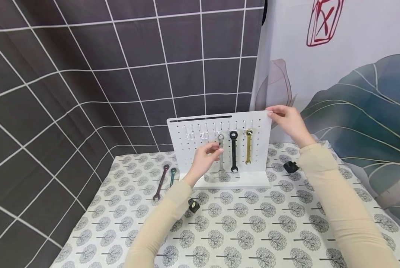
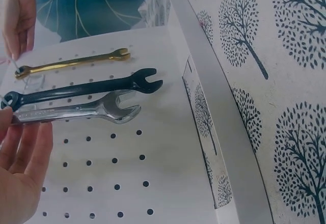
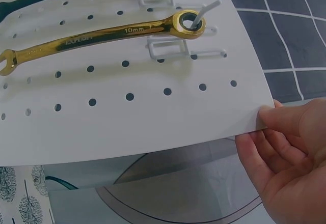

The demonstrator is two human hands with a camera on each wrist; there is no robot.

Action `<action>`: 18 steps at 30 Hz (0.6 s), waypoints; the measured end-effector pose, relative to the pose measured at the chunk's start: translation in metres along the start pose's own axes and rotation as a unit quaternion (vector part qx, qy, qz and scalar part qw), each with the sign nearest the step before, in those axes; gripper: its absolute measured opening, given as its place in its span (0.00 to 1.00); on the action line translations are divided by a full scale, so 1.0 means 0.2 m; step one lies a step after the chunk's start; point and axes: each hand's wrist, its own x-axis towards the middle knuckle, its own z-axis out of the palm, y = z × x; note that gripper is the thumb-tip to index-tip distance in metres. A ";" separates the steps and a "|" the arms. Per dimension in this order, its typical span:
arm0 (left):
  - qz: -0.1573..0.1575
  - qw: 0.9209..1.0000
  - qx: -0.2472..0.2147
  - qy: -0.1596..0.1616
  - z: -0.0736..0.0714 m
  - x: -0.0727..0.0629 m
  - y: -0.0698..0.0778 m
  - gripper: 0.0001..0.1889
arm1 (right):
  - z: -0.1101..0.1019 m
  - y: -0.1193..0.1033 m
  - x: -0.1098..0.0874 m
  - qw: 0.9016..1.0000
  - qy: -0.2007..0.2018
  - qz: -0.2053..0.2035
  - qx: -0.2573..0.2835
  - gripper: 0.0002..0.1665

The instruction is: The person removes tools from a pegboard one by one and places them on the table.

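My left hand (image 1: 204, 158) pinches a silver combination wrench (image 1: 221, 150) near its ring end, at the front of a white pegboard (image 1: 200, 156). In the left wrist view the wrench's open jaw end (image 2: 119, 109) points away from the fingers. Whether its ring is over a hook cannot be told. Beside it a black wrench (image 1: 233, 150) and a gold wrench (image 1: 248, 149) hang on the board. The gold one's ring has a hook (image 3: 206, 12) through it. My right hand (image 1: 288, 121) grips the board's upper right corner between thumb and fingers.
Wire hooks (image 1: 204, 132) without wrenches stick out at the board's left. A dark red wrench (image 1: 161, 182) and a smaller green wrench (image 1: 172, 176) lie on the patterned tablecloth (image 1: 233, 223) left of the board. Black wrist cameras (image 1: 194, 205) show near each forearm.
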 end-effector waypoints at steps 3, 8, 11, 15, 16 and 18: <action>0.006 1.000 0.000 -0.001 0.00 -0.02 0.01 0.17 | 0.00 0.00 0.00 1.000 0.000 0.001 -0.002 0.25; 0.013 1.000 0.000 -0.006 -0.02 -0.03 0.03 0.17 | 0.00 -0.01 0.00 1.000 0.002 -0.002 -0.006 0.24; 0.015 1.000 0.004 -0.005 -0.03 -0.03 0.03 0.18 | 0.00 -0.01 -0.01 1.000 0.002 -0.001 -0.004 0.25; 0.014 1.000 0.013 0.004 -0.06 -0.04 0.03 0.19 | 0.00 0.00 0.00 1.000 0.002 0.000 -0.005 0.24; 0.014 1.000 0.016 0.007 -0.07 -0.04 0.03 0.18 | 0.00 0.00 0.00 1.000 0.002 -0.001 -0.005 0.24; 0.016 1.000 0.018 0.014 -0.09 -0.04 0.04 0.18 | 0.00 0.00 0.00 1.000 0.003 -0.001 -0.005 0.24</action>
